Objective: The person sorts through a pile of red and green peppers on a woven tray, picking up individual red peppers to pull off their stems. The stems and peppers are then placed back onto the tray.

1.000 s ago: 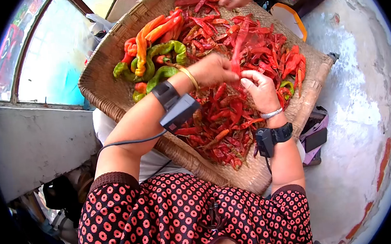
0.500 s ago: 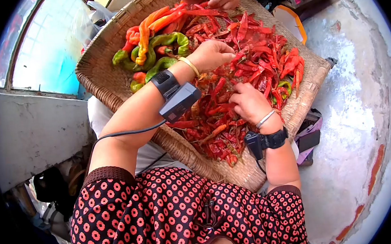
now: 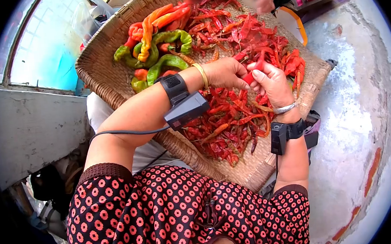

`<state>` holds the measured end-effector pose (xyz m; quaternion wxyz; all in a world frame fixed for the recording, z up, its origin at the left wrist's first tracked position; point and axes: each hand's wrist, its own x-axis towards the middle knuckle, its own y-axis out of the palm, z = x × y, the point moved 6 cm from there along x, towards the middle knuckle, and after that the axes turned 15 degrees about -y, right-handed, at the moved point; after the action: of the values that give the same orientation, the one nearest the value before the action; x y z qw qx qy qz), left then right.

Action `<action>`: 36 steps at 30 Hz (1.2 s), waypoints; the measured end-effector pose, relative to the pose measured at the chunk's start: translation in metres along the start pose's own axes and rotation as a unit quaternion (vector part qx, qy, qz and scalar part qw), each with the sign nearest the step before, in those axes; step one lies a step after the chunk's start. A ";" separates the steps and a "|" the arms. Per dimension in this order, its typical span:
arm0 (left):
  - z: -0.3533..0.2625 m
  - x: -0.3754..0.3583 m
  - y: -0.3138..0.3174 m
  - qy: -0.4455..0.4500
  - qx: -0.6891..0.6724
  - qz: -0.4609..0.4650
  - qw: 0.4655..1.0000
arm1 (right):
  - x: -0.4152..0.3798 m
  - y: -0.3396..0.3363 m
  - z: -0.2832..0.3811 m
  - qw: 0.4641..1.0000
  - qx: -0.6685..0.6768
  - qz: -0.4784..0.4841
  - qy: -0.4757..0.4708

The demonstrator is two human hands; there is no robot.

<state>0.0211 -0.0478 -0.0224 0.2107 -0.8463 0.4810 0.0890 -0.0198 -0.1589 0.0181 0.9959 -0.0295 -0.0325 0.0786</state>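
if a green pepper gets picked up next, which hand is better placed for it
Left, I'd judge: the left hand is closer to the green peppers, while the right hand is farther off, beyond the left. Both are busy at a red pepper, though.

Bright light fills a framed window [image 3: 43, 50] at upper left, above a smudged grey wall [image 3: 35, 132]. Down the right runs a worn whitish surface [image 3: 339, 126], floor or wall, streaked reddish.
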 end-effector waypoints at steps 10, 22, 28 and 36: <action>0.008 -0.022 -0.085 -0.063 -0.223 -0.349 0.908 | -0.018 0.017 -0.036 0.796 -0.555 0.235 -0.058; 0.006 -0.001 -0.018 -0.028 0.111 -0.178 0.977 | -0.015 -0.003 -0.044 0.849 -0.463 0.227 -0.113; -0.006 -0.004 0.001 0.005 0.146 -0.054 0.988 | -0.015 -0.002 -0.031 0.929 -0.292 0.211 -0.082; -0.009 -0.030 -0.091 0.027 -0.237 -0.306 0.922 | -0.006 -0.044 -0.034 0.948 -0.292 -0.063 -0.111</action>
<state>0.0826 0.0123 0.0207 0.0076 -0.9795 0.1693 0.1087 -0.0165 -0.2055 -0.0132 0.9366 -0.3085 -0.1661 0.0058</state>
